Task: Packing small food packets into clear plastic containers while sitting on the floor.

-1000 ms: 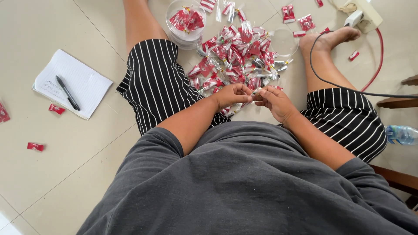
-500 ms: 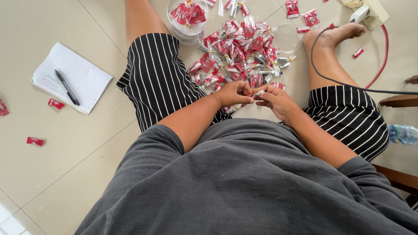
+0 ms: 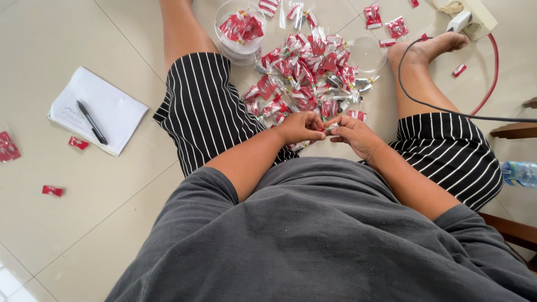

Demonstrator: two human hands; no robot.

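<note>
We pinch small clear packet (image 3: 331,126) between left hand (image 3: 300,127) and right hand (image 3: 353,134) fingers; red sachet pile (image 3: 305,78) at 12 o'clock; we judge sorting mid-step.

Soft, even daylight filled the scene, bright without harsh shadows. The pale floor tiles (image 3: 112,223) carried a faint sheen, with a glare patch at the lower left corner. Focus was sharp throughout, and straight lines bowed slightly toward the edges.
</note>
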